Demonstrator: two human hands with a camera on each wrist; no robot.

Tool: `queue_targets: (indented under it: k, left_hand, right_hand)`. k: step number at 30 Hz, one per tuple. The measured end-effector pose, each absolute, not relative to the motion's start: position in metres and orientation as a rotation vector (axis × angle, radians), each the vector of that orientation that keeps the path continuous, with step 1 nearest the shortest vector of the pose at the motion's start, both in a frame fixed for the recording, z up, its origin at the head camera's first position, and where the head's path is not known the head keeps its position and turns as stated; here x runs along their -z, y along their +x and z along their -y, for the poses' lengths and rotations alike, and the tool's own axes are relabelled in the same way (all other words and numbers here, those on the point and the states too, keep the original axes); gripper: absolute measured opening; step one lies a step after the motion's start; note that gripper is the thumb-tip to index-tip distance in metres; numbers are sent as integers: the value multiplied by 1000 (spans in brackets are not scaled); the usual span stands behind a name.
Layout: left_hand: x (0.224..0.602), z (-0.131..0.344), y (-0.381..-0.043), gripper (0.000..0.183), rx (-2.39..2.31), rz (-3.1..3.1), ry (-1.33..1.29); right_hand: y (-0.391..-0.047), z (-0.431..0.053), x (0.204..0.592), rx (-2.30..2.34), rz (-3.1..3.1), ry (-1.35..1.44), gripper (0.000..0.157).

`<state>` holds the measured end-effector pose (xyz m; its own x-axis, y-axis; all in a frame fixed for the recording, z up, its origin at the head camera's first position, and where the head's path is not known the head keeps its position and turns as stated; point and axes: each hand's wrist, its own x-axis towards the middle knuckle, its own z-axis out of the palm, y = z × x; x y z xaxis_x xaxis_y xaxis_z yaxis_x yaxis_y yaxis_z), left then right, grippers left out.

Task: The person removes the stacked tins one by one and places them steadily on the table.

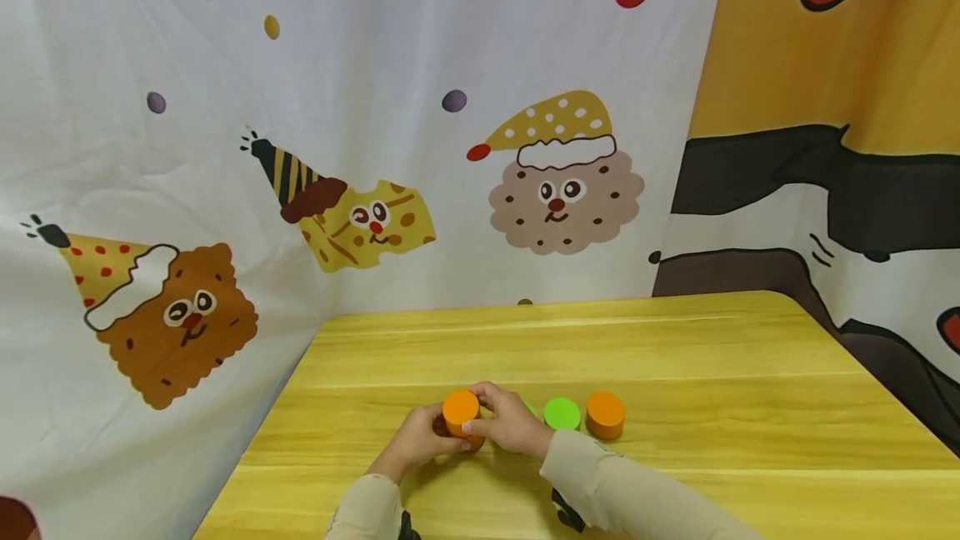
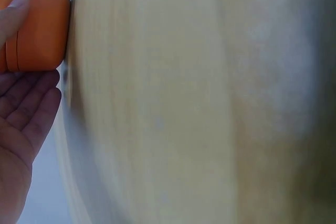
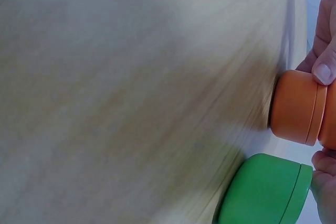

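Two round orange containers stand stacked on the table. My left hand holds the lower orange container, its thumb near the lid seam and its fingers on the other side. With thumb and fingers, my right hand holds the upper orange container, whose flat top shows in the head view. Just right of the stack, a green container stands close to the right hand's fingers; the head view shows only a sliver of it behind that hand.
Farther right on the wooden table stand a second green container and another orange container, side by side. A printed curtain with cartoon snacks hangs behind the table and along its left side.
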<state>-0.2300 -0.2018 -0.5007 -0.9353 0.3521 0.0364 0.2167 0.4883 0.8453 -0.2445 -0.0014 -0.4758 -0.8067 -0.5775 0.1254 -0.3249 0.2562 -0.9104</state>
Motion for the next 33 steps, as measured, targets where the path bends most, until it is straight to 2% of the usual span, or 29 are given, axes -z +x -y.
queue_targets:
  k: [13,18,33]
  left_hand:
    - [504,201,-227,47,-1482,-2549,484]
    - [504,202,-228,49,-1432,-2590,480]
    - [499,201,-229,54,-1462,-2535,437]
  right_hand:
    - [-243,-1,481,1615,-2268,-828,38]
    - [-245,-5,475,1636,-2272,-891,35]
    - [-255,-26,467,1661,-2286,-847,37]
